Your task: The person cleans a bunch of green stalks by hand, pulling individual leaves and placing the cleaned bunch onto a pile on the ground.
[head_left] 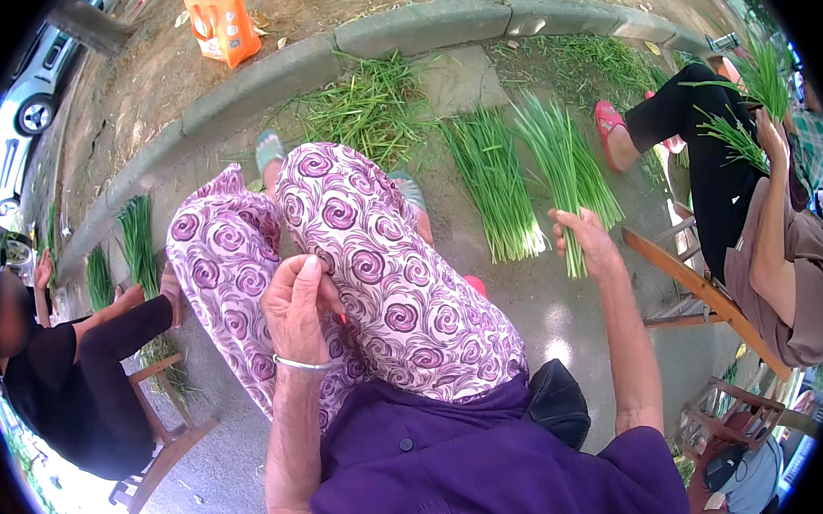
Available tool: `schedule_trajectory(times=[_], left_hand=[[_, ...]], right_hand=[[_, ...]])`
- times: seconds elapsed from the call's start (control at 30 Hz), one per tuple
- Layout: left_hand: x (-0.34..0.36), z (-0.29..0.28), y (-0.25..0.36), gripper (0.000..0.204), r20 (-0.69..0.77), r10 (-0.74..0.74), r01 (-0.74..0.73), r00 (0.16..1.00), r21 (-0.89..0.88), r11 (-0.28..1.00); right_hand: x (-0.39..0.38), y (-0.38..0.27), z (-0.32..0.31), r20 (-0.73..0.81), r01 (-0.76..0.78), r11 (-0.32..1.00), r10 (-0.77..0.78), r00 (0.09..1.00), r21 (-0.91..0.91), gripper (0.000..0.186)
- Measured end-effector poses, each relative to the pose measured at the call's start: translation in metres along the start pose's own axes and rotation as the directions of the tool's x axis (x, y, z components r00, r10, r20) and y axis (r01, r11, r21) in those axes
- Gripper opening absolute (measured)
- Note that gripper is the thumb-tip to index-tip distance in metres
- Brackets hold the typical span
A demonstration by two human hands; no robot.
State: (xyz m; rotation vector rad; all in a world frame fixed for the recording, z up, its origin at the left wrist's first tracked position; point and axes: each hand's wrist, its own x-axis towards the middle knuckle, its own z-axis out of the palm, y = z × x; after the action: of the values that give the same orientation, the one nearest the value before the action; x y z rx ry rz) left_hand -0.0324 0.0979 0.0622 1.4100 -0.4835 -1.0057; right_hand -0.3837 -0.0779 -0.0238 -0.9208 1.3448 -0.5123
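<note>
My right hand (587,240) is closed round the pale lower ends of a bunch of garlic chives (551,152), whose green tips point away from me. Partly behind that bunch, more chives (602,197) lie on the ground. A broad, neatly laid pile of chives (493,183) is just to their left, white ends toward me. Over my lap, by the purple-patterned trousers (398,258), my left hand (297,296) is closed, thumb pressed to the curled fingers; whatever it may hold is hidden. A bracelet circles that wrist.
Loose green trimmings (367,110) are heaped before my feet, below a curved stone kerb (427,25). An orange bag (223,29) stands beyond it. One person sits at far left, another at right on a wooden chair (711,297), holding chives (763,80).
</note>
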Motion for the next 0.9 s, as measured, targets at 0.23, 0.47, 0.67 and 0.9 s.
schedule_trajectory(times=[0.23, 0.47, 0.67, 0.9], left_hand=[[0.024, -0.014, -0.012, 0.027, 0.112, -0.154, 0.174, 0.982, -0.197, 0.965], [0.036, -0.035, -0.052, 0.019, 0.037, -0.105, 0.111, 0.994, -0.228, 0.967], [0.039, -0.025, -0.054, 0.020, -0.024, -0.119, 0.112, 0.993, -0.179, 0.977], [0.039, -0.013, -0.050, 0.020, -0.067, -0.178, 0.174, 0.982, -0.057, 0.983]], right_hand=[[0.025, 0.022, 0.013, 0.050, -0.120, 0.993, 0.120, 0.992, 0.007, 0.025], [0.039, 0.019, 0.031, 0.063, -0.081, 0.995, 0.084, 0.994, -0.050, 0.019], [0.045, 0.002, 0.018, 0.056, 0.022, 0.991, -0.014, 0.998, -0.132, 0.018], [0.068, -0.023, 0.006, 0.001, 0.086, 0.964, -0.088, 0.996, -0.250, 0.017]])
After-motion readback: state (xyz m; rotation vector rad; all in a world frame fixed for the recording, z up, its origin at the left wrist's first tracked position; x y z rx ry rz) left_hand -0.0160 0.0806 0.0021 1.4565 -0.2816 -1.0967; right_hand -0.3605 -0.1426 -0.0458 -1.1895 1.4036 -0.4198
